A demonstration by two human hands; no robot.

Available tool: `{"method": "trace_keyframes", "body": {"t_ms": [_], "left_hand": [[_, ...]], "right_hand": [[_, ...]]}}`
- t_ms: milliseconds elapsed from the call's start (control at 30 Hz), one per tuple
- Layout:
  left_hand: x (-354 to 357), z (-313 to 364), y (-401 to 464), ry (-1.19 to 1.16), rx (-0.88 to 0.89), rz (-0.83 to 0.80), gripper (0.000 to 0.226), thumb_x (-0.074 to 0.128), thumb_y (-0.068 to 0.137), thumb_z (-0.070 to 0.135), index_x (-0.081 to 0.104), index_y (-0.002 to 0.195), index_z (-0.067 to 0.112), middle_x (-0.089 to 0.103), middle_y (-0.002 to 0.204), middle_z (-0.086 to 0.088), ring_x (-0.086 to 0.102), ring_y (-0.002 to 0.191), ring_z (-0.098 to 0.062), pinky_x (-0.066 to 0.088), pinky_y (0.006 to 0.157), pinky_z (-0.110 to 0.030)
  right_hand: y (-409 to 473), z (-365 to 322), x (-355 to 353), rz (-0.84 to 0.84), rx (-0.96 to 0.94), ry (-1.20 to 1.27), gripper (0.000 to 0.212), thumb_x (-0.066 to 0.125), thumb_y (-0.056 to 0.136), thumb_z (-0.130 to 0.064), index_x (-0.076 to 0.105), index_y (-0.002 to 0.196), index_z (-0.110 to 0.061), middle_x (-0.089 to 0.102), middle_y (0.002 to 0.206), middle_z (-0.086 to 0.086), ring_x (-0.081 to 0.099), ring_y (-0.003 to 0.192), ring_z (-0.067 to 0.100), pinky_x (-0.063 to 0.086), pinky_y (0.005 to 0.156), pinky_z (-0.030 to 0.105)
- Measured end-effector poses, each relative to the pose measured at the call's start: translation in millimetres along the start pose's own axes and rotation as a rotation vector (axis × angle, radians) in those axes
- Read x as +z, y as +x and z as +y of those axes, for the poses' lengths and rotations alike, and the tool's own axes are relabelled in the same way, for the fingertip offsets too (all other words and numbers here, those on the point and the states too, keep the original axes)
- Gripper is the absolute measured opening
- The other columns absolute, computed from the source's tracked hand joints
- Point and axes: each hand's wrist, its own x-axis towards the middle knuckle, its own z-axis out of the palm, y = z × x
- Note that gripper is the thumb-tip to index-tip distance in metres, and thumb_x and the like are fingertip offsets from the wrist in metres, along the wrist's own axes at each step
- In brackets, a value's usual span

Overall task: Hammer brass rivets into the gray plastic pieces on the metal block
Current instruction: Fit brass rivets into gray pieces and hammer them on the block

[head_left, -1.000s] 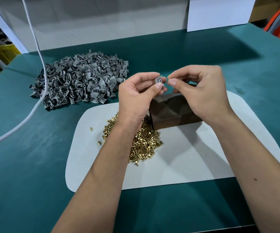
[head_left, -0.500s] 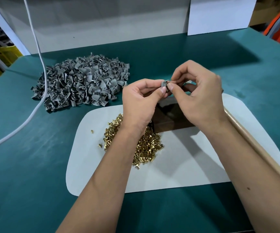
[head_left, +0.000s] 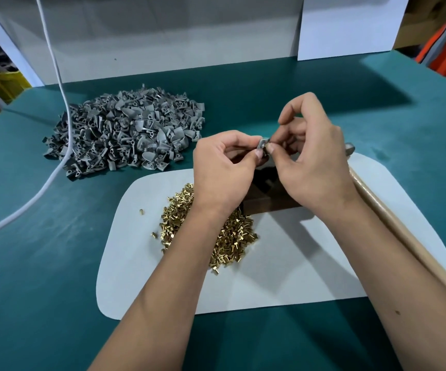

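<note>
Nearest: brass rivets (head_left: 227,234) lay heaped on white mat (head_left: 283,277), many left. Hammer handle (head_left: 403,236) lay idle by right forearm. Metal block (head_left: 267,202) sat under hands, nothing seen on it. Above it, left hand (head_left: 224,167) pinched one gray plastic piece (head_left: 262,144); right hand (head_left: 315,162) pinched at same piece, rivet itself hidden. Farthest: large gray pile (head_left: 128,132) apparently unworked. Judged early; hammering not begun on this piece.
</note>
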Motion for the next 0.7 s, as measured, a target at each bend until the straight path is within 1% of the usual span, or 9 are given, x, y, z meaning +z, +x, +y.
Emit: {"method": "trace_keyframes", "body": {"t_ms": [67, 167, 233, 300, 400, 467, 567, 633, 700], "left_hand": [[2, 0, -1, 0.036, 0.013, 0.013, 0.022, 0.074, 0.083, -0.012, 0.077, 0.085, 0.009, 0.079, 0.087, -0.005, 0.077, 0.083, -0.014, 0.063, 0.084, -0.032], [6, -1, -1, 0.065, 0.034, 0.049, 0.022, 0.073, 0.083, -0.011, 0.076, 0.084, 0.011, 0.078, 0.087, -0.004, 0.077, 0.083, -0.013, 0.062, 0.084, -0.031], [9, -3, -2, 0.065, 0.031, 0.056, 0.017, 0.073, 0.083, -0.01, 0.076, 0.086, 0.006, 0.078, 0.089, -0.006, 0.077, 0.085, -0.014, 0.062, 0.086, -0.032], [9, -3, -3, 0.064, 0.019, 0.029, 0.014, 0.074, 0.083, -0.011, 0.076, 0.091, 0.001, 0.078, 0.092, -0.007, 0.077, 0.087, -0.014, 0.061, 0.088, -0.032], [2, -3, -1, 0.08, 0.026, -0.049, 0.019, 0.075, 0.083, -0.012, 0.076, 0.094, 0.003, 0.078, 0.093, -0.005, 0.076, 0.087, -0.011, 0.061, 0.088, -0.028], [-4, -2, 1, 0.082, 0.049, -0.1, 0.023, 0.077, 0.081, -0.011, 0.076, 0.097, 0.006, 0.078, 0.093, -0.004, 0.076, 0.085, -0.012, 0.061, 0.086, -0.028], [-6, -3, 2, 0.096, 0.081, -0.137, 0.036, 0.079, 0.08, -0.01, 0.075, 0.11, 0.01, 0.077, 0.093, -0.008, 0.076, 0.085, -0.016, 0.061, 0.085, -0.028], [-5, -5, 2, 0.103, 0.09, -0.135, 0.039, 0.078, 0.081, -0.008, 0.075, 0.115, 0.01, 0.077, 0.093, -0.009, 0.076, 0.086, -0.019, 0.062, 0.087, -0.032], [-5, -7, 3, 0.095, 0.09, -0.124, 0.035, 0.079, 0.082, -0.005, 0.077, 0.114, 0.009, 0.078, 0.093, -0.007, 0.076, 0.087, -0.022, 0.062, 0.086, -0.035]], "right_hand": [[0, 0, 0, 0.019, 0.015, -0.014, 0.034, 0.069, 0.082, 0.0, 0.046, 0.103, -0.012, 0.068, 0.072, -0.005, 0.065, 0.066, 0.016, 0.054, 0.066, 0.04], [-2, -2, 2, 0.053, 0.01, -0.026, 0.036, 0.068, 0.08, 0.002, 0.045, 0.101, -0.015, 0.068, 0.072, -0.004, 0.065, 0.065, 0.015, 0.054, 0.066, 0.04], [-4, -3, 4, 0.068, 0.009, -0.042, 0.039, 0.067, 0.079, 0.003, 0.043, 0.099, -0.019, 0.067, 0.071, -0.003, 0.065, 0.066, 0.015, 0.054, 0.066, 0.04], [-4, -2, 3, 0.083, 0.026, -0.052, 0.04, 0.067, 0.079, 0.004, 0.042, 0.097, -0.021, 0.068, 0.071, -0.003, 0.065, 0.066, 0.014, 0.054, 0.067, 0.037], [-1, 4, -1, 0.045, 0.072, -0.022, 0.036, 0.07, 0.08, 0.003, 0.045, 0.097, -0.016, 0.071, 0.073, -0.004, 0.069, 0.069, 0.012, 0.057, 0.068, 0.036], [2, 7, -3, 0.007, 0.097, 0.045, 0.034, 0.072, 0.081, 0.003, 0.047, 0.098, -0.012, 0.071, 0.073, -0.005, 0.07, 0.069, 0.013, 0.059, 0.069, 0.034], [4, 10, -9, -0.034, 0.135, 0.187, 0.03, 0.072, 0.084, -0.001, 0.049, 0.099, -0.013, 0.071, 0.075, -0.003, 0.07, 0.07, 0.018, 0.057, 0.07, 0.031], [5, 11, -10, -0.066, 0.135, 0.199, 0.029, 0.072, 0.086, -0.001, 0.051, 0.101, -0.012, 0.072, 0.077, -0.001, 0.07, 0.072, 0.022, 0.057, 0.071, 0.033], [5, 11, -11, -0.094, 0.127, 0.182, 0.028, 0.073, 0.086, 0.001, 0.054, 0.102, -0.011, 0.072, 0.077, -0.001, 0.07, 0.074, 0.025, 0.059, 0.074, 0.037]]}}
